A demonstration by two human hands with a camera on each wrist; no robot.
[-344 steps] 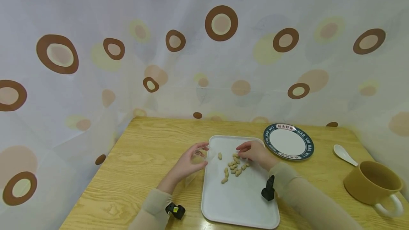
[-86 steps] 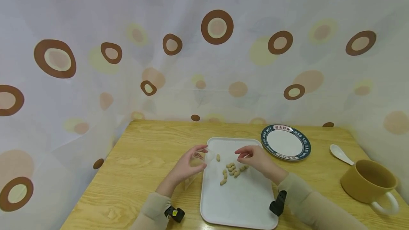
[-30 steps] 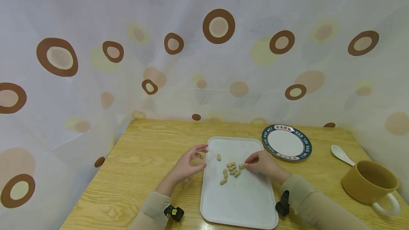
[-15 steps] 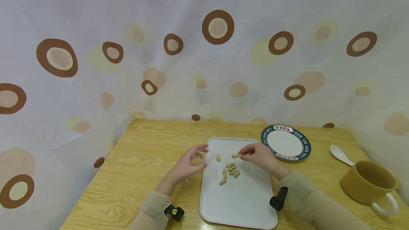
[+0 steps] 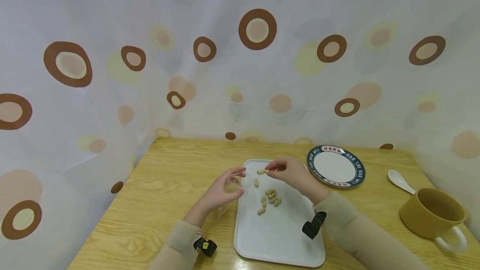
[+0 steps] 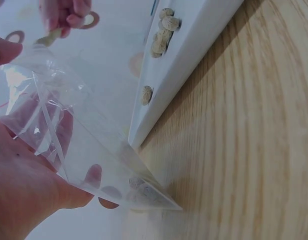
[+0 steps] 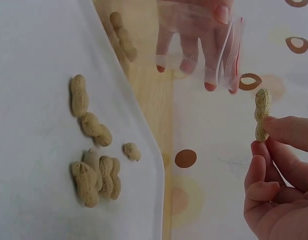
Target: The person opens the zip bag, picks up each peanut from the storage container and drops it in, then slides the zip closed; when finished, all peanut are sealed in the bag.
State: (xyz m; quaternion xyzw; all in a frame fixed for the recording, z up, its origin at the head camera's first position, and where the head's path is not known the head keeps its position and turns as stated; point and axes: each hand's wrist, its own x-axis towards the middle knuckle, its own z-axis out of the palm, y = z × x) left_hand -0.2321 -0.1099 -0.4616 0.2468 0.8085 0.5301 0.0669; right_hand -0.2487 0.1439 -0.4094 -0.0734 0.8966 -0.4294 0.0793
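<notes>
The right hand (image 5: 292,175) had its grip pinching a peanut (image 7: 262,115) between thumb and fingertips, held up over the far end of the tray (image 5: 281,238), near the mouth of a clear bag (image 6: 91,145). The left hand (image 5: 222,193) held that bag, its grip wide, thumb and fingers curved apart around the plastic. More peanuts, dim through the film, lay in the bag's low corner, which hung over the desk (image 5: 180,163) beside the tray's left edge. On the tray sat a close cluster of peanuts (image 5: 271,197), two in a line just beside it and one (image 5: 256,183) alone nearer the bag. Just right of the tray's far end lay a plate (image 5: 335,166); farther right, a white spoon (image 5: 402,182) rested near a mug (image 5: 425,213). A spotted cloth (image 5: 210,82) stood behind the desk.
</notes>
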